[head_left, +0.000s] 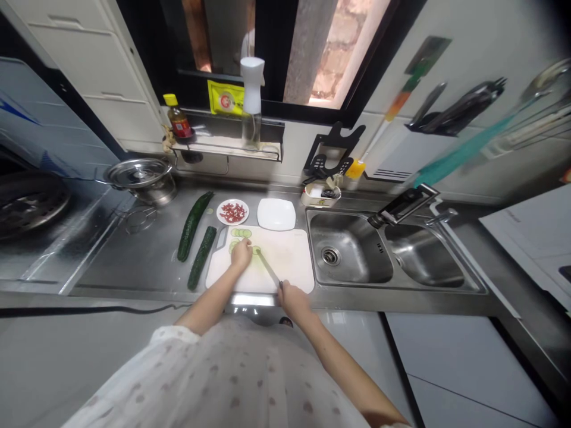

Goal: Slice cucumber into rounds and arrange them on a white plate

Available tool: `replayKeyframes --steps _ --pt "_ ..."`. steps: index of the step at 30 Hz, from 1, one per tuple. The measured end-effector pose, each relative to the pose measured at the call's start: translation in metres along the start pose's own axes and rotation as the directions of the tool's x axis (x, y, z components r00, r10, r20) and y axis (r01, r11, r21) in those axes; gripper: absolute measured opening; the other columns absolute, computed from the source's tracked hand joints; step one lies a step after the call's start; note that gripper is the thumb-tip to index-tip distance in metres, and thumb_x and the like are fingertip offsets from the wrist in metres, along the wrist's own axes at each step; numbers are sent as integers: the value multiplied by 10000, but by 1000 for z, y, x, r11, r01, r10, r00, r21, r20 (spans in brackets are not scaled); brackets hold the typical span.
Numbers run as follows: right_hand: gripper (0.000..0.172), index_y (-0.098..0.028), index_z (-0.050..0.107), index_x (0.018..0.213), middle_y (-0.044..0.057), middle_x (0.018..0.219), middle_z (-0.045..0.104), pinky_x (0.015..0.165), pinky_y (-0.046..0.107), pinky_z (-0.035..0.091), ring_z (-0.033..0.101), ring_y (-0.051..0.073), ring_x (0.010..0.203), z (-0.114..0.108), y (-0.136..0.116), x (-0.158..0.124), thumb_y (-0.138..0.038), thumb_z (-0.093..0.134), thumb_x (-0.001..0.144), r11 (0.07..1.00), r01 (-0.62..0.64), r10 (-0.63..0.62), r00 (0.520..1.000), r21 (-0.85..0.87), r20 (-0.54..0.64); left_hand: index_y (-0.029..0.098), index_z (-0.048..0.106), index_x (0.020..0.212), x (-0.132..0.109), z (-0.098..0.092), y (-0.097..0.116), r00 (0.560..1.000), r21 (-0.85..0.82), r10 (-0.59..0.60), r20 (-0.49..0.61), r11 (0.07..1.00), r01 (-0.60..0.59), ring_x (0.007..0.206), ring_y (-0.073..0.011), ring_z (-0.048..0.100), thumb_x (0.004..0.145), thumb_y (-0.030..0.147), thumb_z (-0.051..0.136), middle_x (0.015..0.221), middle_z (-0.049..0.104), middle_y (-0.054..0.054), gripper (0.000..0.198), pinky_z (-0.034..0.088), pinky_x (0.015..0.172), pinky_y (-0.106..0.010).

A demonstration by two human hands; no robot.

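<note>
Knife, one: over the cutting board, slanting from the board's near edge toward its middle; the right hand has its fingers closed round the handle; judged light and stiff, best gripped by that handle

Cucumber slices, several: toward the board's far left corner, beside the left hand; judged light, moist, slippery, easily broken, best taken by the rims; left fingers bent down at them, though at this size one cannot tell whether they pinch or merely press

Cucumbers, two: longer one and shorter one, off the board's left edge; likely firm, apt to roll, best held mid-length

Counter: shiny metal; plate of chopped red pieces and white dish past the board's far edge; lidded pot toward the back edge; sink past the board's right edge

Room: kitchen, dark-framed window beyond the counter's back edge
</note>
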State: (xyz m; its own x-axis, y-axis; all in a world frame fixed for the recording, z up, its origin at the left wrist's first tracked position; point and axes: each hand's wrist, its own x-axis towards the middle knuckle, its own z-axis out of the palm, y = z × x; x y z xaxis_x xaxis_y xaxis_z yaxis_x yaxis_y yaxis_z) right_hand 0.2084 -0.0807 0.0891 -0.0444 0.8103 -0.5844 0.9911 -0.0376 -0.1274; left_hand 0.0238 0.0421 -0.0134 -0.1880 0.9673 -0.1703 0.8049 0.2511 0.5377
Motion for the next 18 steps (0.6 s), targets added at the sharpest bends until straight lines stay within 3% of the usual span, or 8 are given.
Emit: replayKeyframes --steps 12,18 --pt "310 -151 538 1128 155 982 689 744 299 442 663 220 938 10 -6 14 -308 311 987 1000 22 -24 997 -21 -78 193 636 1074 -2 -2 2 1000 -10 -18 13 1000 18 1024 -226 616 823 152 492 1014 694 -88 292 431 886 -299" --pt "311 -152 544 1139 153 990 689 756 305 445 661 221 947 5 -9 14 -310 324 986 999 26 -28 997 -23 -75 191 636 1084 -2 -4 2 1000 -12 -22 22 1000 23 1020 -228 615 824 155 500 1004 695 -92 295 433 881 -302"
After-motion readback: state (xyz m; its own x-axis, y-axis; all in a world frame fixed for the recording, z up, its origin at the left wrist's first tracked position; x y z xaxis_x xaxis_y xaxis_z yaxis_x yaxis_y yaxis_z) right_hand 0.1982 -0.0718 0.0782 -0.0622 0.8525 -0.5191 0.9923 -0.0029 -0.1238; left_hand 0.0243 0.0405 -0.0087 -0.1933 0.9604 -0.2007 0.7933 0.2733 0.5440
